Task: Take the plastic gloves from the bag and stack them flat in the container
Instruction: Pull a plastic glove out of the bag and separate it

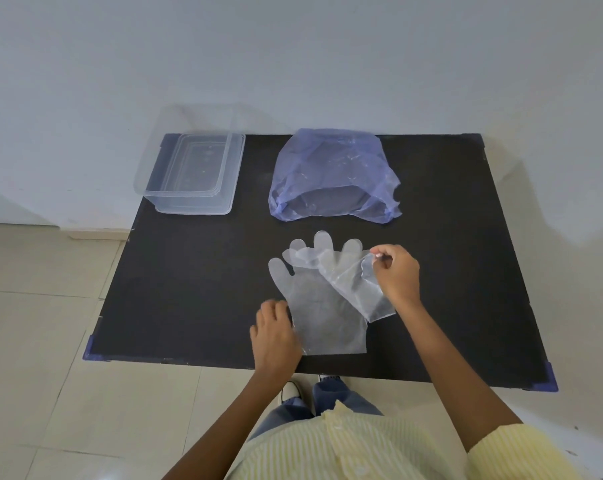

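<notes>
Two plastic gloves [327,317] (overlapping), one bag [331,174], one container [192,174], two hands [276,337].

The near left edge of the lower glove [324,317] is covered by the left hand [275,336], whose fingers [274,311] are blurred; whether the plastic is pinched or only pressed cannot be told. The far edge of the upper glove [353,282] is hidden behind the right hand [395,275], and the pinching fingertips are partly lost in the crumpled film. Where the two gloves overlap, their outlines cannot be separated cleanly. The contents of the bag [333,174] are veiled by its blue film and cannot be made out. The far wall of the container [189,174] is nearly lost against the wall. Both arms are cut off by the lower edge.
</notes>
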